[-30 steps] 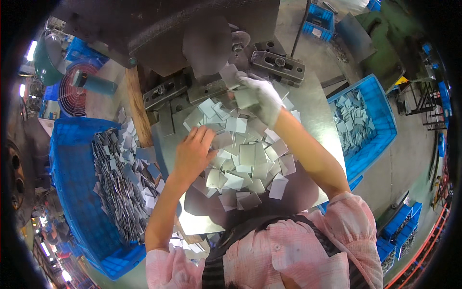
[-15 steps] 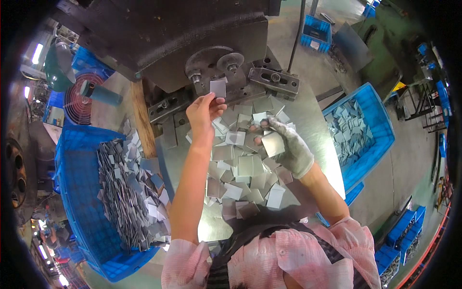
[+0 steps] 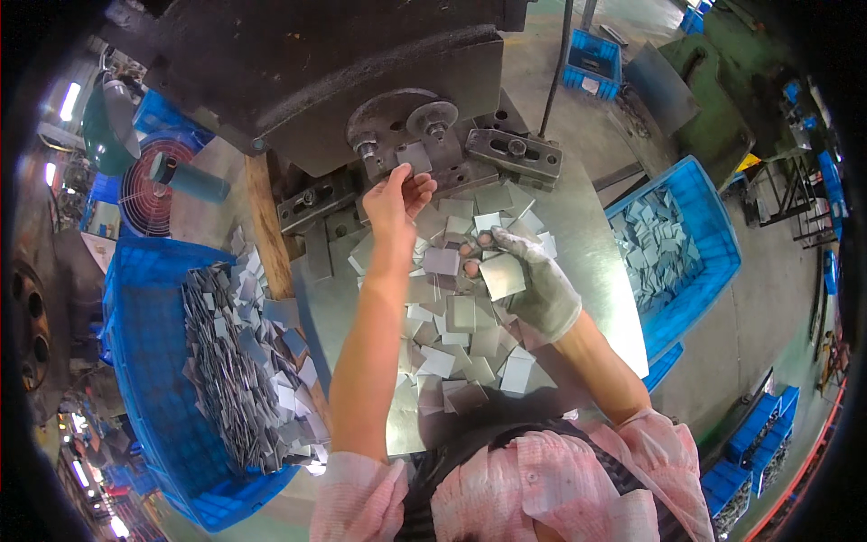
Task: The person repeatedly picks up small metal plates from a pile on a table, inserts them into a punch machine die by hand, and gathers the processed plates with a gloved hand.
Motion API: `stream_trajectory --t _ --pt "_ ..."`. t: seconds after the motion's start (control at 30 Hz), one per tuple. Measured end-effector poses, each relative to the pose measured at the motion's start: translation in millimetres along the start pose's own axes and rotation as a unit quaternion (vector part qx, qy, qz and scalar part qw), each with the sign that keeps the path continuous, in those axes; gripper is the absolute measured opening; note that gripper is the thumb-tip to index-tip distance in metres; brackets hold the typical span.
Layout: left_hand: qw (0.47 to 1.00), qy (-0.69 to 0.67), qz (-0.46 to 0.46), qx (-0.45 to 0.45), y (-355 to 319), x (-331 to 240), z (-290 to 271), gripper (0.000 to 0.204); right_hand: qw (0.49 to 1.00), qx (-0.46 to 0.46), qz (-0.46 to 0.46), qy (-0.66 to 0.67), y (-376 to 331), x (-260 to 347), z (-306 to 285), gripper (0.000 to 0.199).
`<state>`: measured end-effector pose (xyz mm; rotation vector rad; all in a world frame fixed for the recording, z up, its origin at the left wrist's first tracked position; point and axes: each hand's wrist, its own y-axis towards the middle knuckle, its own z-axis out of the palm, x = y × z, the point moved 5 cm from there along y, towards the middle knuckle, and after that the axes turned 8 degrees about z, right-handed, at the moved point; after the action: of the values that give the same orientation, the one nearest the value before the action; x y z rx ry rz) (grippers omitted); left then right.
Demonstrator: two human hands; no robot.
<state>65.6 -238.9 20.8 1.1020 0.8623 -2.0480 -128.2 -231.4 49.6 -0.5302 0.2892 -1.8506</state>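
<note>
My bare left hand reaches up to the press tooling. Its thumb and finger pinch the lower corner of a thin square metal plate, which sits under the tool between two bolted clamps. In a partly gloved right hand, fingertips bare, I hold another square metal plate above the table. Beneath and between both hands, many loose grey metal plates lie scattered and overlapping on the metal table.
To the left stands a blue crate heaped with metal plates; a wooden post rises beside it. A second blue crate with plates is at the right. The dark press body overhangs the far side. A clamp bar sits right of the tooling.
My left hand has moved slightly forward and right, bringing its plate from upright before the tooling to lying under it. My right hand has shifted a little left and nearer, still holding its plate.
</note>
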Motion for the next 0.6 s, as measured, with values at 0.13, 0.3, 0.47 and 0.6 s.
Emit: stream_trajectory --t 0.13,0.3,0.47,0.6 --pt "0.981 0.171 -0.038 0.086 -15.4 -28.8 -19.1 0.025 0.999 0.024 -0.008 -0.039 1.0 9.1 -10.7 0.016" --pt "0.766 0.564 0.173 0.257 -76.1 -44.9 -59.6 0.032 0.998 -0.004 -0.042 -0.042 -4.4 26.9 -36.6 0.016" --pt "0.576 0.675 0.333 0.318 -101.0 -37.6 -67.4 0.041 0.998 -0.022 -0.035 -0.05 2.7 21.6 -36.6 0.016" --pt "0.487 0.717 0.398 0.299 -113.0 -38.4 -61.0 0.038 0.995 -0.054 -0.003 -0.082 27.4 23.8 -28.2 0.02"
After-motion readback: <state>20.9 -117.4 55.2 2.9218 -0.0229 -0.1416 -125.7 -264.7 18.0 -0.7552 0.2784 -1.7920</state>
